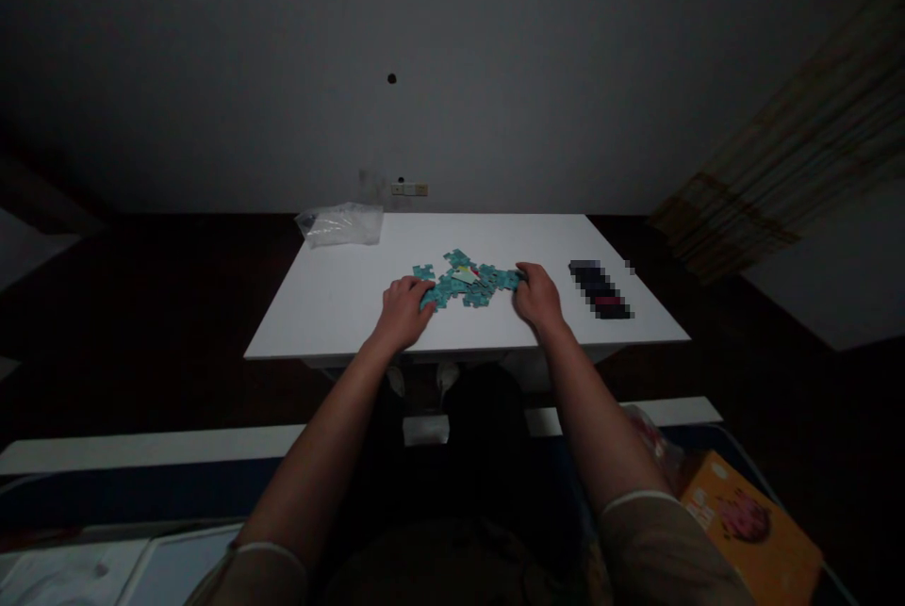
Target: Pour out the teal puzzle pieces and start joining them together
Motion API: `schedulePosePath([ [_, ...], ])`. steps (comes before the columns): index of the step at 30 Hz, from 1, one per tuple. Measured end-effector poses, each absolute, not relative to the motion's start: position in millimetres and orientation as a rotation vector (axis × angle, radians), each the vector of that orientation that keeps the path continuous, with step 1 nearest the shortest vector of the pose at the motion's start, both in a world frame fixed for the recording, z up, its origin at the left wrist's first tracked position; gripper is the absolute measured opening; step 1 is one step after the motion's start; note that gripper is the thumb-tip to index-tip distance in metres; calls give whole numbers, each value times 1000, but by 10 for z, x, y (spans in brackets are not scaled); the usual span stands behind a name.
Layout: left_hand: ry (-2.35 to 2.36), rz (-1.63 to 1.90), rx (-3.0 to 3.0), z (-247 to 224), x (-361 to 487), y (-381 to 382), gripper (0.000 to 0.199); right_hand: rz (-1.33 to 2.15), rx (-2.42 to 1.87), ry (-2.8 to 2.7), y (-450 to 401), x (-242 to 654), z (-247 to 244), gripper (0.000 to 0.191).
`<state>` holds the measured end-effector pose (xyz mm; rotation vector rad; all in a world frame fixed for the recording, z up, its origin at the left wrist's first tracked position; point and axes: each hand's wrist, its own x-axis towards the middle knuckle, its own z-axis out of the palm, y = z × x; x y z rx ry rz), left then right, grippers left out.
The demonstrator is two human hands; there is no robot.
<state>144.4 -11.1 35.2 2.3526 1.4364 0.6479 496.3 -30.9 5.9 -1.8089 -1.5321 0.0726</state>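
Teal jigsaw puzzle pieces (pixel 475 287) lie in a loose, overlapping heap at the middle of the white table (pixel 339 314). A few pieces near the heap's centre show pale, yellow and red patches. My left hand (pixel 405 309) rests at the heap's left edge, its fingers curled around teal pieces there. At the right edge, my right hand (pixel 538 295) pinches teal pieces between thumb and fingers. One piece (pixel 422 272) lies just above my left fingertips.
A clear plastic bag (pixel 343 224) lies at the table's back left corner. A dark, pixelated object (pixel 600 289) is on the table's right side. An orange box (pixel 753 531) stands at the lower right, beside my right arm.
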Motion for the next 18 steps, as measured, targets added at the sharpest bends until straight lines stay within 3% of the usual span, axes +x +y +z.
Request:
schedulePosePath([
  [9, 1196, 1100, 1993, 348, 1716, 94, 40, -105, -1771, -1902, -398, 4680, 307, 40],
  [18, 1311, 1372, 1743, 366, 1640, 312, 38, -45, -1690, -2002, -257, 4150, 285, 52],
])
